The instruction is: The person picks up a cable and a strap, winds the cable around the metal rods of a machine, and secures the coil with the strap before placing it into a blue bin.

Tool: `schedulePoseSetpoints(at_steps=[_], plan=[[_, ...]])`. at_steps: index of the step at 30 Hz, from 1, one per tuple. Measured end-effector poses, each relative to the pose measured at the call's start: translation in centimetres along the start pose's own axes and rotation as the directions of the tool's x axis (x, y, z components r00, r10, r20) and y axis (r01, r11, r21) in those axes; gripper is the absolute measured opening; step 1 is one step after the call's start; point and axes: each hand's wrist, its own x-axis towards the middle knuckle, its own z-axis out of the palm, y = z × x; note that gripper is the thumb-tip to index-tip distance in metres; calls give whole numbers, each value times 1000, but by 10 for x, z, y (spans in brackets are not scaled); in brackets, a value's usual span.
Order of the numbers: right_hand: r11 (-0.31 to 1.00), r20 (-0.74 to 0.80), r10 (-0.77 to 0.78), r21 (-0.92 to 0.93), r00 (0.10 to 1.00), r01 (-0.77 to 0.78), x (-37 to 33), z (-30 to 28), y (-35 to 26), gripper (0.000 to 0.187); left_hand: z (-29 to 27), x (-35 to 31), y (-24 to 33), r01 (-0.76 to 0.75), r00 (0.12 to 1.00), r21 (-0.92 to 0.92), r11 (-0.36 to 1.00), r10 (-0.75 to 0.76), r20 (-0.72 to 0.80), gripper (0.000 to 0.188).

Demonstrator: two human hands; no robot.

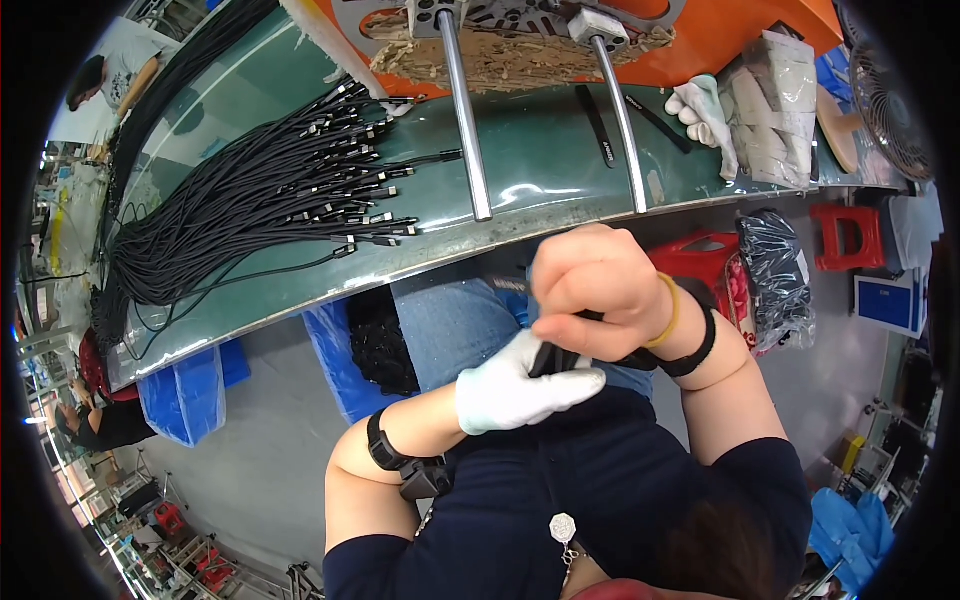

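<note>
In front of my waist, my left hand (525, 390), in a white glove, is closed around a dark black bundle (550, 358) that looks like coiled cable, mostly covered by the fingers. Just above it my bare right hand (598, 295) is curled in a fist. A black strap (510, 285) with pale print sticks out on its left side, apparently gripped in that hand. The two hands touch or nearly touch. Across the left of the green table (270, 310) lies a large bunch of black cables (230, 190), their metal-tipped plugs pointing right.
Two metal rods (465, 120) of an orange machine (730, 30) reach toward me over the table edge. Two black straps (597, 125), a white glove (705, 115) and a plastic-wrapped pack (775, 105) lie to the right. Red stools (848, 235) and a fan (890, 100) stand farther right.
</note>
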Motion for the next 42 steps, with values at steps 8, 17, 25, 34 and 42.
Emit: schedulePoseSetpoints(at_steps=[8,17,25,34,42], plan=[[880,-26,-347,-356,938,315,14,-2,-5,28,-3,1,-13,-283,947,84,956,292,-133,16],[959,68,-198,-193,978,208,-1,-5,2,31,-12,6,-10,172,929,-360,917,-29,369,20],[891,-122,181,440,976,-110,8,7,3,25,-15,4,-24,-64,990,-415,908,110,87,27],[325,291,528,799,798,-506,-13,-16,7,31,-26,3,-25,17,898,-627,779,264,352,25],[905,-54,224,381,973,-187,-10,-28,5,21,-29,-3,-26,61,957,-419,906,66,284,25]])
